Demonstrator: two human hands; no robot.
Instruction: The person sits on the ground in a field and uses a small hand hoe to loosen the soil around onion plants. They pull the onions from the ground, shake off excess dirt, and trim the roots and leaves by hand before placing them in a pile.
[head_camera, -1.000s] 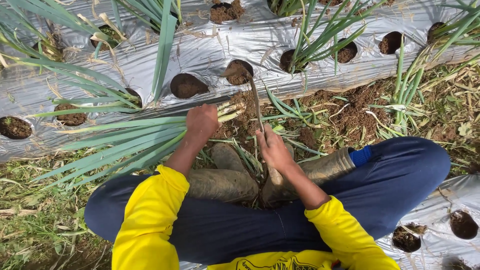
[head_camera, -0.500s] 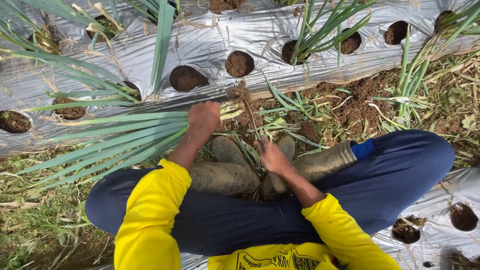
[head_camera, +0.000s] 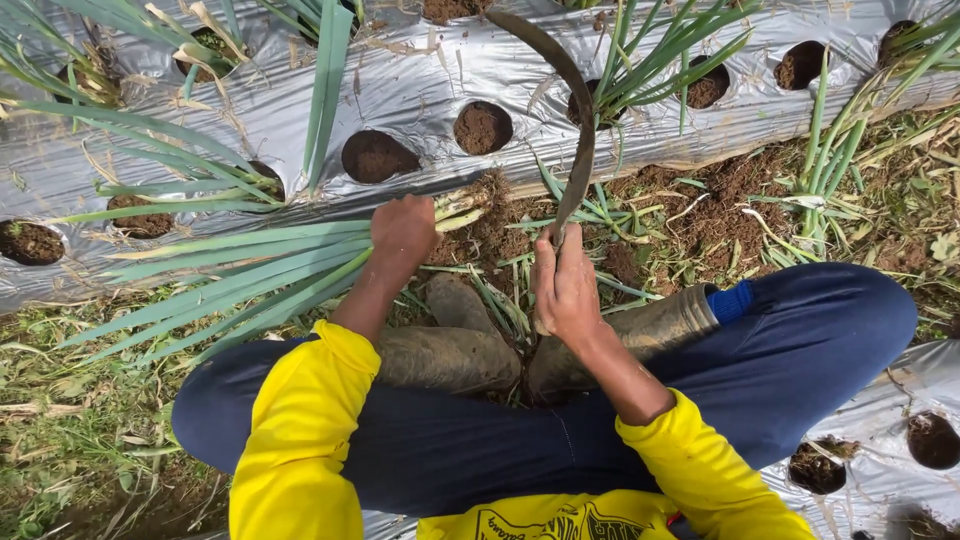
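Here the person sits cross-legged between silver mulch-covered beds, trimming a bundle of leeks (head_camera: 250, 265). The left hand (head_camera: 403, 230) is closed around the bundle near its white base, the long green leaves fanning out to the left and the rooted end (head_camera: 470, 200) pointing right. The right hand (head_camera: 565, 290) is clenched on the handle of a curved sickle (head_camera: 575, 130), its blade raised toward the far bed. The step in hand looks like cutting off the roots; the next stroke would call for bringing the blade down just beyond the left fingers, clear of them. Muddy rubber boots (head_camera: 450, 350) lie tucked under the knees. No packages, labels or signs show, only the plastic mulch sheet (head_camera: 420, 90) with round planting holes.
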